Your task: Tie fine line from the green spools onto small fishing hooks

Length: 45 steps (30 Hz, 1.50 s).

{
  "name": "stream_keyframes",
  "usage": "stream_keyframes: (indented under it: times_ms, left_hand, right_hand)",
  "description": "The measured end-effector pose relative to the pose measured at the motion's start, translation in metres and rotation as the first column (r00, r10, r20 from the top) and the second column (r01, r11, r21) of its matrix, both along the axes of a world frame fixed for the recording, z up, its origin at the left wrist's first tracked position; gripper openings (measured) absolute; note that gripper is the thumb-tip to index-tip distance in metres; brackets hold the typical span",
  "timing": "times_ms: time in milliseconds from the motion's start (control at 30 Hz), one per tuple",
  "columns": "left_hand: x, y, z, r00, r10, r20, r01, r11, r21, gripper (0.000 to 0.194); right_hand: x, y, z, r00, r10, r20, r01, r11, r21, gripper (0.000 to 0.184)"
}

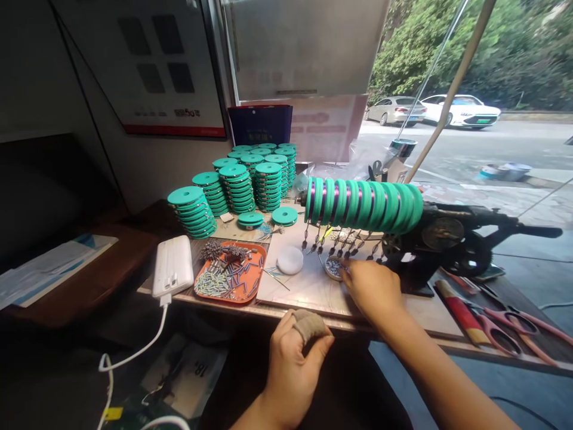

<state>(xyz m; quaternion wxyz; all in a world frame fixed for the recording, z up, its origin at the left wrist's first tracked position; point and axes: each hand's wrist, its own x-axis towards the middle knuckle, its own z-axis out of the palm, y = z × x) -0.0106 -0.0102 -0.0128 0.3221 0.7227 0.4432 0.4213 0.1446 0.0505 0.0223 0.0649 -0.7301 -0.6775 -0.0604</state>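
Observation:
My right hand (369,288) reaches over the table, fingertips in a small round dish (333,267) of tiny metal bits. Whether they pinch anything is hidden. Just above it a row of green spools (363,204) with purple line sits on the spindle of a black hand-crank winder (447,242). Small metal weights hang below the spools. My left hand (293,358) is curled near the table's front edge, with a brown fabric guard (308,325) on one finger. A white round lid (290,260) lies left of the dish.
Stacks of green spools (237,185) stand at the back left. An orange tray (230,279) holds several metal pins. A white power bank (172,266) with a cable lies at the left edge. Red scissors (510,328) lie at the right. Cars are parked outside.

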Motion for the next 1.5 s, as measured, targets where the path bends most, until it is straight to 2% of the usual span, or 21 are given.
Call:
stream_keyframes:
  times_ms: [167, 333, 467, 533, 567, 600, 667, 700, 733, 800, 967, 1200, 1500]
  left_hand:
    - [0.000, -0.001, 0.000, 0.999, 0.019, 0.026, -0.019, 1.000, -0.018, 0.011]
    - [0.001, -0.002, -0.001, 0.995, 0.036, 0.094, -0.027, 0.996, -0.089, 0.011]
    - [0.000, -0.003, -0.002, 0.984, 0.060, 0.170, -0.031, 0.986, -0.166, 0.013]
    - [0.000, -0.003, -0.003, 0.977, 0.061, 0.202, -0.023, 0.982, -0.186, 0.015]
    - [0.000, -0.004, -0.003, 0.975, 0.057, 0.216, -0.015, 0.981, -0.191, 0.016]
    - [0.000, -0.005, -0.003, 0.972, 0.050, 0.228, -0.005, 0.981, -0.193, 0.016]
    - [-0.001, -0.008, -0.005, 0.969, 0.034, 0.244, 0.012, 0.982, -0.187, 0.016]
    - [-0.002, -0.010, -0.006, 0.968, 0.029, 0.250, 0.018, 0.983, -0.185, 0.016]
    - [-0.003, -0.011, -0.007, 0.967, 0.026, 0.254, 0.022, 0.983, -0.182, 0.015]
    - [-0.004, -0.014, -0.009, 0.966, 0.023, 0.257, 0.022, 0.985, -0.169, 0.015]
    - [-0.006, -0.015, -0.012, 0.968, 0.011, 0.252, 0.018, 0.993, -0.114, 0.011]
    - [-0.006, -0.014, -0.014, 0.967, -0.003, 0.253, 0.028, 0.995, -0.095, 0.010]
    - [-0.006, -0.014, -0.013, 0.962, 0.018, 0.272, 0.019, 0.991, -0.132, 0.013]
  right_hand:
    - [-0.008, 0.006, 0.006, 1.000, -0.004, 0.023, 0.005, 0.998, -0.058, 0.028]
    - [-0.007, 0.004, 0.004, 0.999, -0.034, -0.036, 0.032, 0.998, -0.047, 0.026]
    - [0.000, -0.011, 0.004, 0.991, -0.063, -0.116, 0.063, 0.998, -0.002, 0.027]
    - [0.004, -0.028, 0.003, 0.973, -0.014, -0.232, 0.026, 0.999, 0.046, 0.025]
    - [0.006, -0.039, 0.002, 0.937, 0.046, -0.346, -0.018, 0.996, 0.082, 0.024]
    - [0.007, -0.050, 0.001, 0.868, 0.120, -0.481, -0.070, 0.990, 0.120, 0.023]
    - [0.006, -0.071, -0.002, 0.647, 0.246, -0.721, -0.164, 0.969, 0.184, 0.024]
    - [0.004, -0.080, -0.004, 0.544, 0.270, -0.794, -0.198, 0.961, 0.192, 0.024]
    - [0.001, -0.087, -0.005, 0.481, 0.268, -0.834, -0.227, 0.958, 0.177, 0.023]
    - [-0.005, -0.096, -0.008, 0.416, 0.242, -0.877, -0.268, 0.954, 0.136, 0.022]
    - [-0.015, -0.098, -0.014, 0.345, 0.182, -0.921, -0.292, 0.953, 0.079, 0.026]
    - [-0.014, -0.095, -0.017, 0.261, 0.076, -0.962, -0.321, 0.947, -0.012, 0.033]
    - [-0.015, -0.094, -0.019, 0.254, 0.048, -0.966, -0.320, 0.947, -0.038, 0.032]
